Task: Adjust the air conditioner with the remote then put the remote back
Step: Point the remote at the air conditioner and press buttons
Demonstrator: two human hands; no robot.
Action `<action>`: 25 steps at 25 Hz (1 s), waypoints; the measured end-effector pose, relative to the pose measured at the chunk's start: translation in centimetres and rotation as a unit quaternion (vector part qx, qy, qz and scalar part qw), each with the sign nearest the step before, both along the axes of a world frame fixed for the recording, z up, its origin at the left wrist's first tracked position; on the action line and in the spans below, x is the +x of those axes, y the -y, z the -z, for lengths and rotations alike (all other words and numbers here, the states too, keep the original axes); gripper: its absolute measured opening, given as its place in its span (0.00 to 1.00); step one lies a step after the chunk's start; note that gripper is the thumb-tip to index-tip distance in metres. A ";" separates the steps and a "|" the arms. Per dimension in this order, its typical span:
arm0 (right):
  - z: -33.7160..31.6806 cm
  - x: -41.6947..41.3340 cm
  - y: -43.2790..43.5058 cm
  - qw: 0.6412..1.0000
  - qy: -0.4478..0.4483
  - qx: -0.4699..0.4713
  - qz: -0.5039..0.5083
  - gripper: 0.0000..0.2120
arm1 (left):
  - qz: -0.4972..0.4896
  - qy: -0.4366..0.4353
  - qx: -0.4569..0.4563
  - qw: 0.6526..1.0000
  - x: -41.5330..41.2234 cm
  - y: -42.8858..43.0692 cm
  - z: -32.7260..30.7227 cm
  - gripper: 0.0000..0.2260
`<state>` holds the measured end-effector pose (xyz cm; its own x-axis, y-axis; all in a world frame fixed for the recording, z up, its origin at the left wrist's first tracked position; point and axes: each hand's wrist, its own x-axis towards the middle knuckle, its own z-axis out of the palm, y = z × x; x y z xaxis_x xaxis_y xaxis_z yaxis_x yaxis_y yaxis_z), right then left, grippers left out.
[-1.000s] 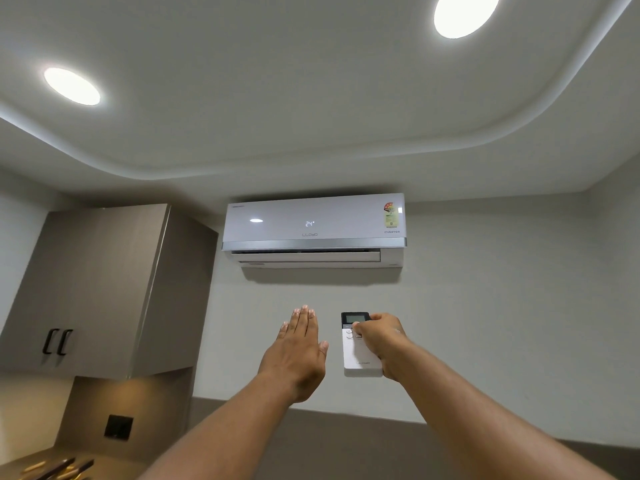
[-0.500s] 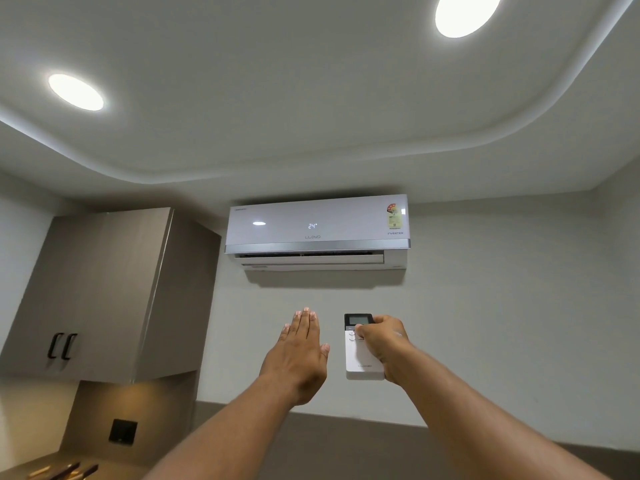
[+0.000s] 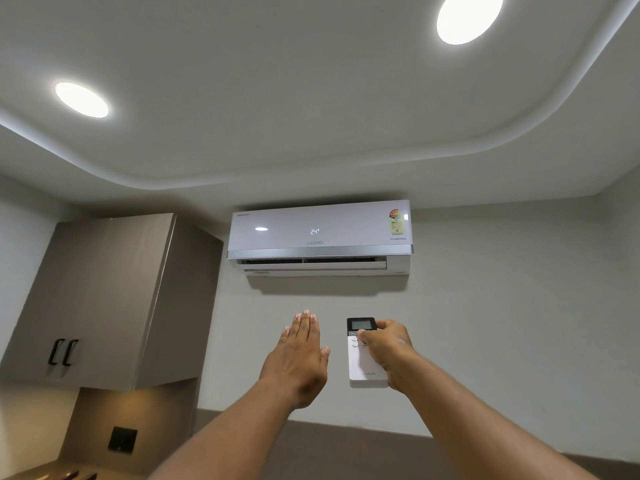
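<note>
Head view: I look up at a wall and ceiling, both arms raised.
AC [image 3: 318,237]: at 12 o'clock from my hands, high on the wall; display reads 24, flap at the bottom open.
Remote [image 3: 363,358]: white, upright, dark screen on top, aimed at the AC; it sits at 3 o'clock from my left hand, a small gap between.
Right hand [image 3: 388,351]: wrapped around the remote's right side, thumb on the buttons just under the screen.
Left hand [image 3: 299,355]: flat, fingers together, palm toward the wall, grasping nothing, below the flap.
Cabinet [image 3: 104,299]: at 9 o'clock, two dark handles.
Lights [image 3: 81,99]: two round ceiling lamps, at 10 and 1 o'clock.
Progress: I judge the adjusting is under way, the AC on. Whether the press has registered, I cannot tell. Left: finish, then put the remote back; its resting place is not in view.
</note>
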<state>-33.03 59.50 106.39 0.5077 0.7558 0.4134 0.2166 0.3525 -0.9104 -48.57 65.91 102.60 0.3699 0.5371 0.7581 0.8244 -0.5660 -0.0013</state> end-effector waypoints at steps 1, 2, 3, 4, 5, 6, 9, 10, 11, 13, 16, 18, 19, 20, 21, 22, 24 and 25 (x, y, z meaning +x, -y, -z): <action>0.0 0.0 0.1 1.000 0.001 0.001 0.001 0.06 | 0.000 0.000 0.000 1.000 0.0 0.0 0.0 0.28; 0.0 0.0 0.1 1.000 0.002 0.001 0.002 0.07 | 0.000 0.001 -0.001 1.000 0.1 0.1 0.1 0.28; 0.0 0.0 0.2 1.000 0.002 0.001 0.002 0.07 | 0.000 0.001 -0.003 1.000 0.1 0.1 0.2 0.28; 0.0 0.0 0.2 1.000 0.004 0.001 0.000 0.08 | 0.000 0.000 -0.004 1.000 0.2 0.1 0.2 0.28; 0.1 0.1 0.2 1.000 0.004 0.001 -0.002 0.08 | 0.000 -0.001 -0.006 1.000 0.2 0.1 0.3 0.28; 0.1 0.1 0.2 1.000 0.005 0.001 -0.002 0.08 | 0.000 -0.002 -0.008 1.000 0.3 0.1 0.3 0.28; 0.2 0.1 0.2 1.000 0.004 0.000 -0.003 0.08 | -0.002 -0.005 -0.008 1.000 0.3 0.2 0.3 0.28; 0.2 0.1 0.1 1.000 0.003 -0.001 -0.003 0.07 | -0.003 -0.006 -0.009 1.000 0.2 0.1 0.2 0.28; 0.3 0.1 0.1 1.000 0.003 -0.002 -0.003 0.07 | -0.004 -0.007 -0.009 1.000 0.1 0.1 0.2 0.28; 0.4 0.2 0.1 1.000 0.004 -0.002 -0.001 0.07 | -0.004 -0.008 -0.010 1.000 -0.2 0.2 -0.1 0.28; 0.6 0.2 0.0 1.000 0.004 -0.002 0.003 0.08 | -0.006 -0.009 -0.014 1.000 -0.5 0.2 -0.2 0.28; 0.6 0.1 0.0 1.000 0.006 -0.001 0.003 0.09 | -0.006 -0.010 -0.016 1.000 -0.6 0.2 -0.1 0.28; 0.5 0.0 0.0 1.000 0.006 0.000 0.002 0.08 | -0.007 -0.011 -0.016 1.000 -0.6 0.2 -0.1 0.28; 0.5 -0.1 0.0 1.000 0.007 0.001 0.001 0.08 | -0.008 -0.011 -0.016 1.000 -0.6 0.2 -0.1 0.28; 0.3 -0.2 0.1 1.000 0.008 0.002 -0.001 0.07 | -0.009 -0.011 -0.016 1.000 -0.6 0.2 -0.1 0.28; 0.2 -0.3 0.1 1.000 0.009 0.003 -0.003 0.07 | -0.009 -0.010 -0.016 1.000 -0.7 0.2 -0.1 0.28; 0.0 -0.5 0.2 1.000 0.010 0.003 -0.004 0.08 | -0.010 -0.009 -0.014 1.000 -0.7 0.2 -0.2 0.28; -0.2 -0.5 0.3 1.000 0.012 0.003 -0.003 0.08 | -0.010 -0.009 -0.013 1.000 -0.7 0.2 -0.2 0.28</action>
